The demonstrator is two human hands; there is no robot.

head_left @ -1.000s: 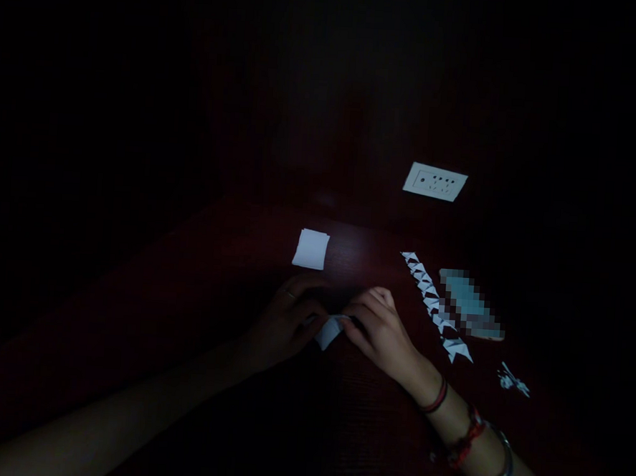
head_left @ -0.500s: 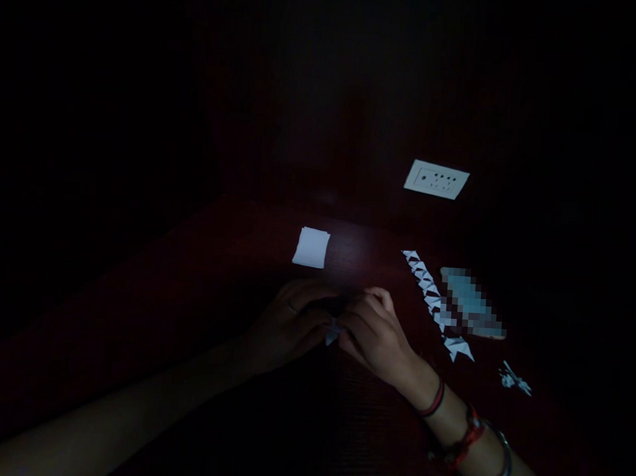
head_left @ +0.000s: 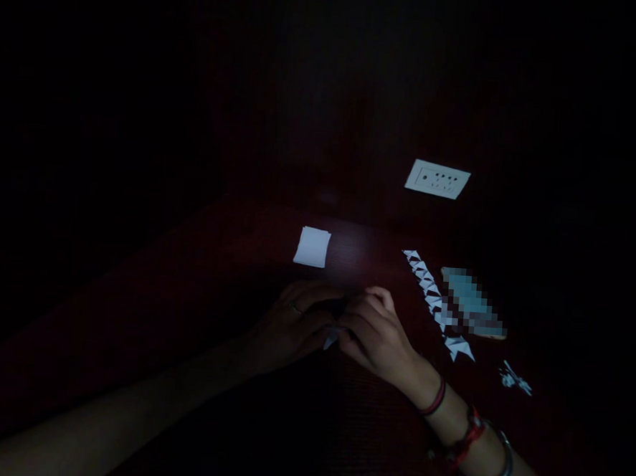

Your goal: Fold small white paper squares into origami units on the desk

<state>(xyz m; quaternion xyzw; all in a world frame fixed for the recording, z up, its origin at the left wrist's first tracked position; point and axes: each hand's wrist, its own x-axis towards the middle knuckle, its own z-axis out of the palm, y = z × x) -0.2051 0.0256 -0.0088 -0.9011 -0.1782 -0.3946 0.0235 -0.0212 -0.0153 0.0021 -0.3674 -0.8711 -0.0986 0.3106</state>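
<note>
Between my hands is a small piece of white paper (head_left: 331, 337), mostly covered by fingers, with one pointed corner hanging below. My left hand (head_left: 294, 323), with a ring on a finger, pinches it from the left in deep shadow. From the right, my right hand (head_left: 374, 331) grips the same paper with curled fingers. Beyond them lies a stack of white paper squares (head_left: 312, 247). To the right, a slanting row of folded white paper pieces (head_left: 427, 288) runs toward me, and one more folded piece (head_left: 458, 347) lies at its near end.
A phone-like flat object (head_left: 473, 301), blurred out, lies right of the row. Nearer the right is a little heap of white scraps (head_left: 515, 379). A white socket plate (head_left: 438, 179) is on the wall behind the dark red table (head_left: 349, 254). The surroundings are very dark.
The paper's visible corner has tilted slightly and shows a little less brightly between my fingers. Both hands stay in nearly the same place.
</note>
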